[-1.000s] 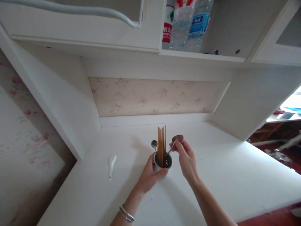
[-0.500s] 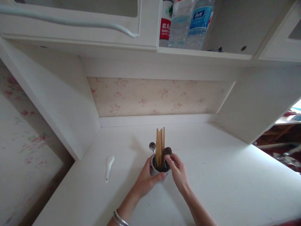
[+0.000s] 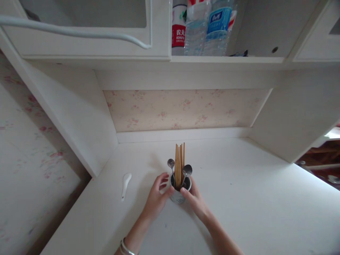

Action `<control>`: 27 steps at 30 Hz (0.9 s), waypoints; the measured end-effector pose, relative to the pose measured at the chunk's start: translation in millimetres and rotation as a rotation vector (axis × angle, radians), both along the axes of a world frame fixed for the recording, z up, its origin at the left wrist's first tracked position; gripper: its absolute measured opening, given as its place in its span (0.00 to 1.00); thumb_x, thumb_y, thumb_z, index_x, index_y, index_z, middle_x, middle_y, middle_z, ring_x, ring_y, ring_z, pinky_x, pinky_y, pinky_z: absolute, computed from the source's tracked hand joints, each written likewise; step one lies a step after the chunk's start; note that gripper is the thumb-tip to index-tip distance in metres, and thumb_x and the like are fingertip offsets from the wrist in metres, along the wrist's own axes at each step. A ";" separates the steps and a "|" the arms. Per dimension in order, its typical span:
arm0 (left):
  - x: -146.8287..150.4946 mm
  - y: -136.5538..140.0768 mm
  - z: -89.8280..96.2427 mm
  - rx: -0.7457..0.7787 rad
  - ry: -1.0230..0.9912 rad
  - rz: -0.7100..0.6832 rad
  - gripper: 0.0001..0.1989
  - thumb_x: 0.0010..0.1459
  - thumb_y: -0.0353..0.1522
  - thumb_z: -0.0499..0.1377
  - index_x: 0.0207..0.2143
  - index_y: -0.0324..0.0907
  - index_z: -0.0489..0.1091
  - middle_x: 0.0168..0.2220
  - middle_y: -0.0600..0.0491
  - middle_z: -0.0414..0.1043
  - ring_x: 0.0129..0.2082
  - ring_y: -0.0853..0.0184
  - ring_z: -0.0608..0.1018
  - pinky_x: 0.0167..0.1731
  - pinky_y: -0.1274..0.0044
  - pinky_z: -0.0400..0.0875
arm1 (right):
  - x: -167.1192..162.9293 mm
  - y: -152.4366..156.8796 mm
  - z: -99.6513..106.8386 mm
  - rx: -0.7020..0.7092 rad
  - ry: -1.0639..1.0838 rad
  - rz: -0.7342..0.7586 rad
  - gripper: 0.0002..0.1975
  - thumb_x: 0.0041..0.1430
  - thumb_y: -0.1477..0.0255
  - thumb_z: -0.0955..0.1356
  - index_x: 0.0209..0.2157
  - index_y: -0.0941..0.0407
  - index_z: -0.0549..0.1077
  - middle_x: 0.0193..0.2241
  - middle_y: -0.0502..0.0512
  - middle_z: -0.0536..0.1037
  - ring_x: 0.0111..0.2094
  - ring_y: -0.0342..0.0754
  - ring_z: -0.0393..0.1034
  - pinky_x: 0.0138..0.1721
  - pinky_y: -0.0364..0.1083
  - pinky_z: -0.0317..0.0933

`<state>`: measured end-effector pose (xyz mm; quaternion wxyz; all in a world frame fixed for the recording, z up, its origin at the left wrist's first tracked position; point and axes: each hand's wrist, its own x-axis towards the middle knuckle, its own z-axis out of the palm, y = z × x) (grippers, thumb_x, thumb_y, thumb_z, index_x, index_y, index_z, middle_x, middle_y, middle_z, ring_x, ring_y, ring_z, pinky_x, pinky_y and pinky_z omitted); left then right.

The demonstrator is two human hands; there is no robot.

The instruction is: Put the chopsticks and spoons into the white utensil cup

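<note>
A round utensil cup (image 3: 177, 198) stands upright on the white counter, holding several wooden chopsticks (image 3: 179, 163). A small metal spoon (image 3: 171, 163) leans out on its left, a larger metal spoon (image 3: 187, 170) on its right. My right hand (image 3: 198, 203) is wrapped round the cup's right side, thumb at the front rim. On the left, my left hand (image 3: 156, 198) is open, fingers apart and curved, its thumb tip touching or very near the cup. Farther left lies a white soup spoon (image 3: 125, 186), apart from both hands.
An overhead cabinet (image 3: 101, 46) hangs above the back of the counter (image 3: 239, 198), with plastic bottles (image 3: 198, 32) on its open shelf. White side panels (image 3: 287, 117) stand left and right. Flowered wallpaper (image 3: 164, 109) shows behind.
My right hand has left the larger spoon and moved down onto the cup's side. My left hand has loosened from the cup and shifted left. The camera view has moved slightly.
</note>
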<state>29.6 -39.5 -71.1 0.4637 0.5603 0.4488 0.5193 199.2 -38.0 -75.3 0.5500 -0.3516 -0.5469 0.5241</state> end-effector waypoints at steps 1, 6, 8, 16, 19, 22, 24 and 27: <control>-8.4 1.3 -0.5 -0.028 0.055 0.078 0.25 0.53 0.45 0.61 0.49 0.42 0.66 0.48 0.46 0.71 0.46 0.61 0.74 0.45 0.72 0.68 | 0.2 -0.1 -0.5 -0.002 -0.002 0.001 0.27 0.54 0.58 0.70 0.54 0.52 0.67 0.50 0.60 0.75 0.53 0.58 0.68 0.55 0.60 0.57; -74.2 15.0 9.8 -0.032 0.528 0.304 0.20 0.56 0.49 0.54 0.32 0.42 0.70 0.29 0.52 0.75 0.31 0.63 0.76 0.34 0.75 0.66 | 1.7 0.4 -3.8 0.004 -0.041 -0.022 0.27 0.54 0.58 0.70 0.54 0.52 0.67 0.50 0.60 0.75 0.52 0.58 0.68 0.55 0.61 0.57; -101.6 21.0 17.3 -0.030 0.752 0.321 0.22 0.59 0.50 0.50 0.30 0.42 0.71 0.31 0.50 0.76 0.32 0.61 0.77 0.35 0.74 0.66 | 2.5 1.3 -5.4 -0.002 -0.061 -0.013 0.27 0.55 0.59 0.70 0.54 0.53 0.67 0.50 0.60 0.74 0.52 0.58 0.67 0.55 0.62 0.56; -153.1 41.4 9.0 -0.258 1.399 0.337 0.30 0.55 0.51 0.49 0.53 0.41 0.61 0.52 0.41 0.69 0.42 0.53 0.77 0.36 0.70 0.66 | 4.6 7.0 -18.1 -0.020 -0.012 0.049 0.26 0.55 0.60 0.71 0.53 0.52 0.67 0.49 0.60 0.74 0.51 0.60 0.66 0.54 0.60 0.56; -160.9 48.8 1.7 -0.312 1.456 0.236 0.23 0.57 0.48 0.48 0.44 0.41 0.67 0.47 0.41 0.73 0.41 0.53 0.78 0.36 0.69 0.66 | 4.5 8.1 -22.4 -0.015 0.018 0.052 0.28 0.54 0.61 0.71 0.55 0.52 0.65 0.50 0.59 0.74 0.51 0.61 0.66 0.54 0.60 0.56; -164.9 53.3 3.2 -0.300 1.452 0.201 0.19 0.59 0.44 0.47 0.37 0.40 0.69 0.42 0.41 0.75 0.41 0.53 0.78 0.37 0.69 0.66 | 4.5 8.8 -23.8 -0.002 0.025 0.071 0.27 0.55 0.61 0.71 0.55 0.51 0.64 0.50 0.59 0.73 0.52 0.60 0.66 0.54 0.60 0.56; -165.1 55.0 8.1 -0.282 1.446 0.195 0.16 0.59 0.41 0.48 0.36 0.40 0.69 0.41 0.39 0.76 0.41 0.52 0.78 0.37 0.69 0.66 | 4.8 9.0 -23.4 0.002 0.014 0.074 0.27 0.56 0.60 0.70 0.55 0.51 0.64 0.50 0.58 0.73 0.51 0.59 0.66 0.54 0.59 0.56; -161.1 58.4 20.0 -0.243 1.413 0.208 0.14 0.60 0.35 0.48 0.39 0.39 0.69 0.39 0.40 0.77 0.40 0.54 0.78 0.37 0.70 0.66 | 5.7 8.7 -21.6 0.003 -0.008 0.068 0.27 0.56 0.60 0.70 0.55 0.52 0.64 0.50 0.58 0.73 0.51 0.58 0.66 0.53 0.58 0.57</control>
